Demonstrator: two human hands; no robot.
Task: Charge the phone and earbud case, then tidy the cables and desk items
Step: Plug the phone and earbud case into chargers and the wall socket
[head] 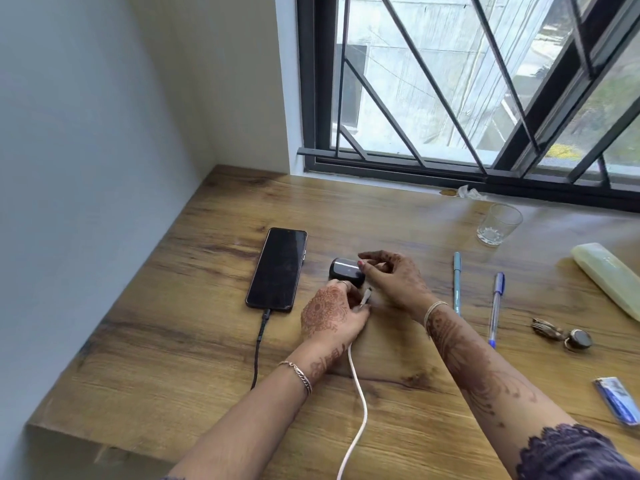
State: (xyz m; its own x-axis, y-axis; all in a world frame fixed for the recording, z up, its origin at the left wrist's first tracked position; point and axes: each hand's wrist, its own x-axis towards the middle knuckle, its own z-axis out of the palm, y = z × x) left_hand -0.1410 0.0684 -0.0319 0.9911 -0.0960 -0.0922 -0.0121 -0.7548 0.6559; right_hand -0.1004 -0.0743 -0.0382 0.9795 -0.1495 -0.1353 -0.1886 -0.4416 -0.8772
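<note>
My left grip (327,315) pinches the plug (365,296) of a white cable (360,396) between thumb and fingers, tip angled up towards the earbud case (344,270). My right grip (394,278) curls round the right end of that case, steadying it on the wooden worktop (207,375). Plug and case are close but apart.

Just left of the case the phone (277,270) lies face up, screen dark, with a black cable (258,348) seated in its near end. I judge the phone half done and the case half in hand. The next move calls for lining the plug up with the case's port and pushing it in while the right grip braces.

To the right lie a teal pen (457,282), a blue pen (496,306), a drinking glass (498,223), a pale pouch (609,278), a metal trinket (561,334) and a blue packet (618,400), none yet tidied.

I cannot see the port; my fingers cover that side. Both cables run off the near edge, so I cannot tell what powers them. The pouch and packet are cut off at the right edge.
</note>
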